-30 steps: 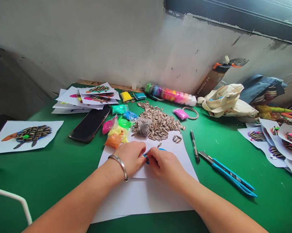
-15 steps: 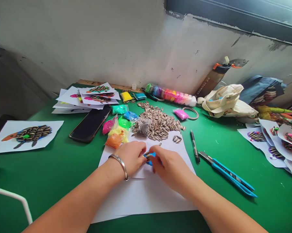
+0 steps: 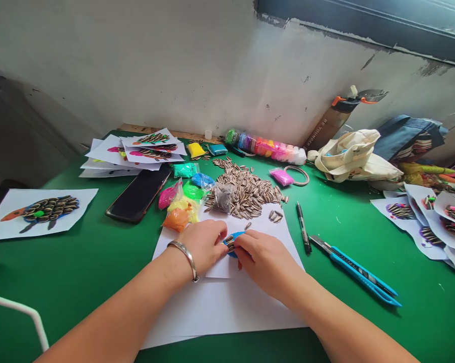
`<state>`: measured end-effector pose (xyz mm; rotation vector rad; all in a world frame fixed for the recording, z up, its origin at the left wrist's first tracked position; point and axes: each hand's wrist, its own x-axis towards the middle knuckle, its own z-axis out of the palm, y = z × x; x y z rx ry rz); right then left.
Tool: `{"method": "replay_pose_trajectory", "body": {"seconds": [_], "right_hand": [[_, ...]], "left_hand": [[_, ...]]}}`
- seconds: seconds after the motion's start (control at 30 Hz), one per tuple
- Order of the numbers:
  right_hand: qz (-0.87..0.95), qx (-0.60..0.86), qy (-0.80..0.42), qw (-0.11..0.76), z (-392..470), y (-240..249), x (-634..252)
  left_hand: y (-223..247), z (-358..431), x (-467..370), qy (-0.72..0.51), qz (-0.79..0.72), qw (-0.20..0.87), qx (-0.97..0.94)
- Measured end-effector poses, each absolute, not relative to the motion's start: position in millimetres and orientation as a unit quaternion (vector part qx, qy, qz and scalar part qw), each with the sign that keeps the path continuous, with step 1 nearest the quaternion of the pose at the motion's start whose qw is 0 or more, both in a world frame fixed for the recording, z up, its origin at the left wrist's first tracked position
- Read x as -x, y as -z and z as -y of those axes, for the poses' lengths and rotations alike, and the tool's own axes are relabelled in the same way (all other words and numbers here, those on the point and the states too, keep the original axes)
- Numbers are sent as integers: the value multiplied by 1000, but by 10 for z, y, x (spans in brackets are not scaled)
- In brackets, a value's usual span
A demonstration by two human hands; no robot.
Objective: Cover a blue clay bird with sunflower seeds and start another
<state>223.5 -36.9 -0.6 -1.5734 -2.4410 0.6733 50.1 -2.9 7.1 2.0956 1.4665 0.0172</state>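
A patch of blue clay lies on a small white paper, with several striped sunflower seeds set on it. My right hand bends over the clay from the right, thumb and forefinger pinched at a seed and hiding part of the patch. From the left, my left hand rests on the paper, its fingers curled together against the clay's edge; what they grip is hidden. Below my right fingers a bit of orange-brown shows. Beyond the hands spreads a big heap of sunflower seeds.
Bagged clay, including an orange bag, stands left of the heap. A phone and a finished seed picture lie farther left. Rightward are a pen, a blue box cutter and a cloth bag.
My right fingers have shifted slightly, uncovering more of the blue clay's upper edge and its seeds. My left hand stays almost where it was.
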Motion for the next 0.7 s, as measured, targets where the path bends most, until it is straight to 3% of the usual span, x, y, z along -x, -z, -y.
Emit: {"method": "replay_pose_trajectory", "body": {"seconds": [0.37,0.5,0.7], "right_hand": [[822,528,-200,77,351,86,-2212],[803,537,-226,124,294,-12,-2354],[784,576,-152,176,112,20,-2529]], "left_hand": [[-80,38,-525,-7,-553,277,-786],[-87,20,-510,-5,-553,293,-780],[-148,-3,-474,0,-545,321,-775]]}}
